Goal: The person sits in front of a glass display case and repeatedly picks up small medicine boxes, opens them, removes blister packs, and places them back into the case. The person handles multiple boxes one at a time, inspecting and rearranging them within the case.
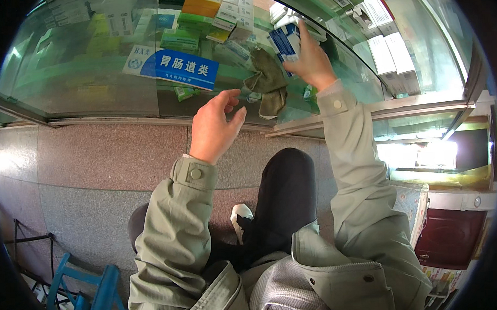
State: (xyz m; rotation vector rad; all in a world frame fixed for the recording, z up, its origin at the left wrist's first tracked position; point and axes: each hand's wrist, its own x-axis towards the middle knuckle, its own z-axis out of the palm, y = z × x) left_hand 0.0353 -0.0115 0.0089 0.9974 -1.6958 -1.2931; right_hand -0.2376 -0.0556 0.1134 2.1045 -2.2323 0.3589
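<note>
My right hand [313, 64] grips a small blue-and-white carton [285, 42] at the back right part of the glass display case [104, 97]. Over the front of the case, my left hand [216, 125] hovers with bent fingers and thumb apart, holding nothing. A crumpled olive-brown cloth [272, 85] lies between my two hands. To the left of the cloth is a blue-and-white sign [186, 68] bearing writing. Behind the sign stand green cartons [181, 39], an orange carton [202, 2] and stacked white cartons [240, 10].
White cartons [389, 53] stand in the case section on the right. A metal frame edge [421, 106] runs along the case front. Behind me at lower left are a blue plastic stool [94, 292] and a black metal frame [31, 238]. A dark red cabinet door [449, 237] is at lower right.
</note>
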